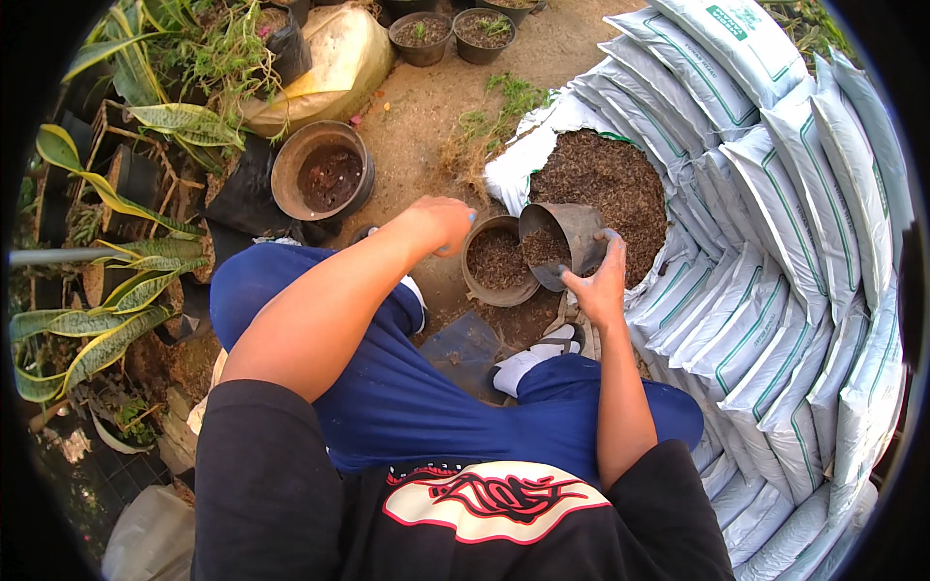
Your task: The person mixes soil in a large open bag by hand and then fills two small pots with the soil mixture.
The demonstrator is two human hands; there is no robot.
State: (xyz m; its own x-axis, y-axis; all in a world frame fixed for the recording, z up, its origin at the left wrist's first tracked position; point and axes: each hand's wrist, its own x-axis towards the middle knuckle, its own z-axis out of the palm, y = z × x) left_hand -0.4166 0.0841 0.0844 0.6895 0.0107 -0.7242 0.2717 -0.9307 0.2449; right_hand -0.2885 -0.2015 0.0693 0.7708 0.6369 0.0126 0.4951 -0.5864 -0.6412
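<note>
My right hand (603, 283) grips a dark round plant pot (581, 230) by its side, thumb near the rim. This pot is tipped to the left, and brown soil mix shows inside its mouth. Just below and left of it, a second plant pot (472, 281) stands on the ground with soil mix (498, 258) in it. Beside that pot's upper left rim is my left hand (442, 225), its fingers curled in; a small bluish spot shows at the fingertips, and what they hold, if anything, is hidden. Behind the tipped pot lies an opened white sack (518, 179) full of brown soil mix (605, 179).
Stacked white sacks (746, 208) with green lines rise along the right. A larger pot (363, 184) stands at the left, near striped-leaf plants (116, 344). Two small pots (420, 56) with seedlings and a yellowish bag (339, 63) are farther off. My feet flank a dark plastic sheet (457, 347).
</note>
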